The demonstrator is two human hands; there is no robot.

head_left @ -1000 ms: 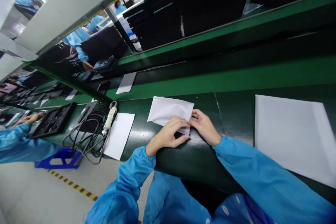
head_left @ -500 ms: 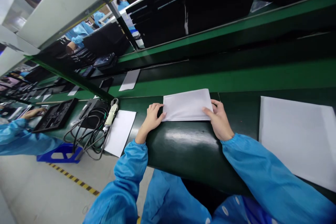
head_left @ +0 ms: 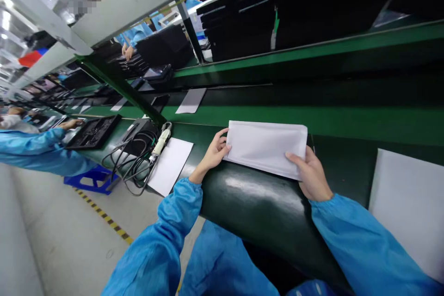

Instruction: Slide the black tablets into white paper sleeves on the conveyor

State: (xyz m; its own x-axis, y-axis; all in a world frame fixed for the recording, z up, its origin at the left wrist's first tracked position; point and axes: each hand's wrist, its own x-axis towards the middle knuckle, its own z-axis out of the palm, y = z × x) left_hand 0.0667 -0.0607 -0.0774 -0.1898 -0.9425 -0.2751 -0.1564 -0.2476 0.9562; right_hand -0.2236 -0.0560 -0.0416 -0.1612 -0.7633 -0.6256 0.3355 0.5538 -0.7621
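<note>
A white rectangular sheet or thin bag (head_left: 265, 145) is spread out over the dark green bench surface (head_left: 263, 203) in front of me. My left hand (head_left: 215, 152) grips its left end, fingers curled round the edge. My right hand (head_left: 310, 176) holds its right near corner, thumb on top. Both my arms are in blue sleeves.
A large white sheet (head_left: 409, 203) lies to the right, a smaller white sheet (head_left: 170, 165) to the left beside a tool with coiled cables (head_left: 138, 159). A grey sheet (head_left: 190, 100) lies on the green belt behind. Another person's blue sleeve (head_left: 38, 152) is at far left by a black tray (head_left: 93, 132).
The white sheet went from bunched under both hands to spread flat and wide. My hands moved apart to its two ends, and the view has swung a little to the left.
</note>
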